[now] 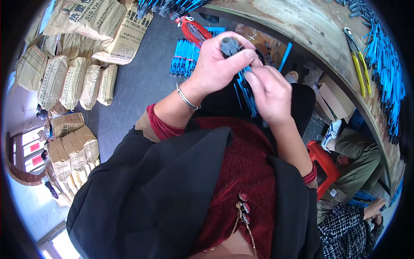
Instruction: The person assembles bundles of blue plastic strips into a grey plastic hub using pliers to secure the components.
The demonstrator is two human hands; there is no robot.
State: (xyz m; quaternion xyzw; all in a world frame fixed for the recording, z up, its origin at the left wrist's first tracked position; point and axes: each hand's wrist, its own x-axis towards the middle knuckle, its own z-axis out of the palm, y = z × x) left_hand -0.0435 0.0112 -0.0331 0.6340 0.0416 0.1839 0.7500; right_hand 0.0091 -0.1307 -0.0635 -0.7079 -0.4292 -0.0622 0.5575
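Note:
In front of my chest, my left hand (217, 64) is closed round a bundle of thin blue tubes (246, 97) with dark grey plastic ends (230, 46). The grey ends stick out at the top, between thumb and forefinger, while the blue lengths hang down over my lap. My right hand (271, 93) is closed against the bundle just below the left thumb, with its fingertips partly hidden. A single blue tube (285, 57) slants up behind the right hand.
A curved wooden bench (308, 26) carries yellow-handled pliers (361, 71) and a heap of blue tubes (386, 73). Tied bundles (185, 56) and red cords (194, 32) lie ahead. Paper sacks (73, 82) stand left. A co-worker sits at right near a red stool (323, 168).

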